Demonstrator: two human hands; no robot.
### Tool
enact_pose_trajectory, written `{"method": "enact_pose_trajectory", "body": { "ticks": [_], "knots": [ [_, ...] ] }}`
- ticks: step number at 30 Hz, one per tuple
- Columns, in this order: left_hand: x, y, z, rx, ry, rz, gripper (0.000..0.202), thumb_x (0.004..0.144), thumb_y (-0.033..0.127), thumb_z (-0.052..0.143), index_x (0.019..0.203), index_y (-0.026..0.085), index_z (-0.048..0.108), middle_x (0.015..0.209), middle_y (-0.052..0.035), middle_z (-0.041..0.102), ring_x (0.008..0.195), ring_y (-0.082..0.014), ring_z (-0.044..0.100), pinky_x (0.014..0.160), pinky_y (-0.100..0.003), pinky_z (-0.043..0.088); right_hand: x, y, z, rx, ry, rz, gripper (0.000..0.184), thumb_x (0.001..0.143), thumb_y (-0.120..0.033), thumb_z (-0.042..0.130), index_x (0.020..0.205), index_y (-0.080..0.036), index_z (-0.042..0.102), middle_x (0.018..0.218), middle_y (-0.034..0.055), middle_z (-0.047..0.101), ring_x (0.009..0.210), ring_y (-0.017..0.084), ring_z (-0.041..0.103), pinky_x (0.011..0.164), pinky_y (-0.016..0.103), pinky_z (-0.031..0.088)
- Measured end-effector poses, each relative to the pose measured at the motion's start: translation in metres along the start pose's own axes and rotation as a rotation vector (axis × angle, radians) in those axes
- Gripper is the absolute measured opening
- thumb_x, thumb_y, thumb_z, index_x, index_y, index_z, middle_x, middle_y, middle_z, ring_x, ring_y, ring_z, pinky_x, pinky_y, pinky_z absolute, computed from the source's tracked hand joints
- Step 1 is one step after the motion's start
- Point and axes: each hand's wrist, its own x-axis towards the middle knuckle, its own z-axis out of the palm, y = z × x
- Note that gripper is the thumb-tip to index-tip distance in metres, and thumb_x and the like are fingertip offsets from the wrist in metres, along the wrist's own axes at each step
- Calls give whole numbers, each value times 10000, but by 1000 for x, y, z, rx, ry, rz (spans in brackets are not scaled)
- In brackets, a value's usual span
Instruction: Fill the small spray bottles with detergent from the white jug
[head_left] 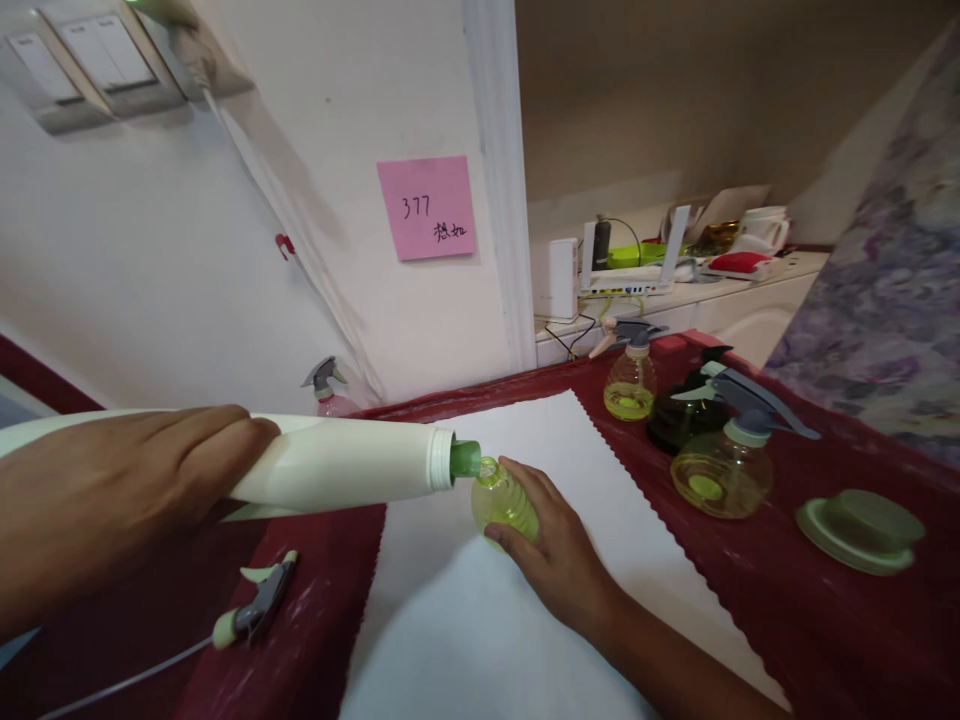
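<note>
My left hand [187,470] is wrapped round a large white detergent-style bottle [352,458], tipped nearly level. Its green pouring spout [465,459] meets the open mouth of a small clear yellow-green spray bottle [504,508]. Closed around that small bottle from the right is my right hand [551,550]; the bottle leans toward the spout. Whether liquid is flowing cannot be made out. On the left of the table lies a loose trigger spray head [259,605] with its dip tube. A pale green cap [862,530] rests at the far right.
A white sheet [442,620] covers part of the dark red tablecloth [817,640]. Right of it stand spray bottles with yellowish liquid [630,385] [724,470] and a dark bottle [675,415]. Another sprayer [326,385] is by the wall. A router [630,280] sits on the shelf behind.
</note>
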Motion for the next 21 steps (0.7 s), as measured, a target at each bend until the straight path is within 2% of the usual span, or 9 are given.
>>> {"method": "enact_pose_trajectory", "body": {
  "ticks": [6,11,17,21],
  "knots": [
    [-5,-7,5,2,77,26,103,723,370,489,734,294,557,626,5,527,526,-205,549,553,-387,347,0,0,0,-2,-4,4,564,915,-296,629,1450,-291,450,1443,85,562,1348,279,517,1157,536,420],
    [-6,-11,4,35,-48,41,79,815,292,491,790,276,565,690,-6,554,586,-223,582,584,-374,390,0,0,0,-10,-1,-4,571,914,-309,639,1452,-290,449,1439,85,564,1349,279,518,1157,529,420],
    [-5,-10,1,41,-99,31,63,838,264,509,829,256,570,727,-17,570,630,-246,602,613,-387,396,0,-2,-1,0,-14,-1,562,918,-296,627,1451,-282,447,1438,94,563,1348,280,517,1156,537,415],
    [-8,-9,0,26,-93,14,76,841,291,524,827,255,590,726,-26,576,629,-259,599,614,-396,392,0,-2,-1,1,-2,-3,565,913,-295,633,1448,-298,452,1440,85,562,1350,281,518,1157,534,415]
  ]
}}
